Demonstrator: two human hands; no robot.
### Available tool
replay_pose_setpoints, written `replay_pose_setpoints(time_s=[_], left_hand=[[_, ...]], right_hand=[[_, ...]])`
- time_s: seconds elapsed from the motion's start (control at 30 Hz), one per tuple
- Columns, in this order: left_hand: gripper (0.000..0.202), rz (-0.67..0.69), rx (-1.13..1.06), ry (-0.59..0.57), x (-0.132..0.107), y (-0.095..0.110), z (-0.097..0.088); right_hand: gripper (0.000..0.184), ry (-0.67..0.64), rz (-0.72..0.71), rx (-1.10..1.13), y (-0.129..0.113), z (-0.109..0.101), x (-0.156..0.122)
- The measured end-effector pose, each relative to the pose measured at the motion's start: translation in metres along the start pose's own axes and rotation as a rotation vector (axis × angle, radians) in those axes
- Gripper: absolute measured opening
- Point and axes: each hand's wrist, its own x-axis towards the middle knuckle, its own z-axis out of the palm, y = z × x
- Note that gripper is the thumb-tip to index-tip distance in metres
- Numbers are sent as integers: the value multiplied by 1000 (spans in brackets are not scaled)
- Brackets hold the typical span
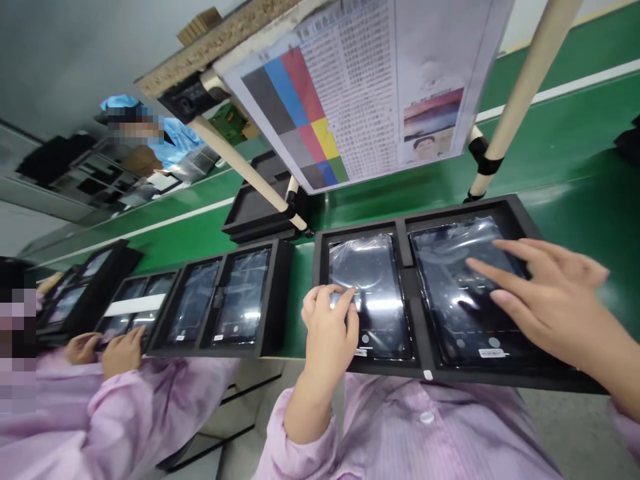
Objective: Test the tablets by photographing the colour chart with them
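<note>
Two tablets lie side by side in a black foam tray, their glossy dark screens under clear film. Over the left edge of the left tablet (pixel 383 293) is my left hand (pixel 327 327), index finger pointing at the screen, the other fingers bent, nothing held. Above the right tablet (pixel 450 300) my right hand (pixel 555 300) is spread, with its index and middle fingers reaching over the upper screen. Whether the fingertips touch the glass I cannot tell. The black tray (pixel 407 323) has a divider between the tablets. White labels sit at the tablets' lower edges.
A printed colour chart (pixel 360 93) hangs from a pipe frame (pixel 520 100) behind the tray. Stacked black trays (pixel 257 207) stand on the green bench (pixel 300 267). At left, a co-worker's hands (pixel 123 350) rest at other trays (pixel 215 300). Another person (pixel 175 137) sits across.
</note>
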Motion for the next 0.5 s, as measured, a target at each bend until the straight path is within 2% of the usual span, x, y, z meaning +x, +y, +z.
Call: replay_pose_setpoints(time_s=[0.13, 0.23, 0.33, 0.5], left_hand=[[37, -4, 169, -57, 1, 2, 8], [36, -9, 208, -49, -1, 2, 9], [34, -10, 174, 18, -4, -5, 4], [33, 64, 64, -44, -6, -5, -2]], right_hand=[[56, 38, 141, 29, 5, -12, -6], [53, 35, 215, 53, 4, -8, -19], [54, -14, 272, 51, 2, -2, -30], [55, -8, 292, 44, -1, -2, -33]])
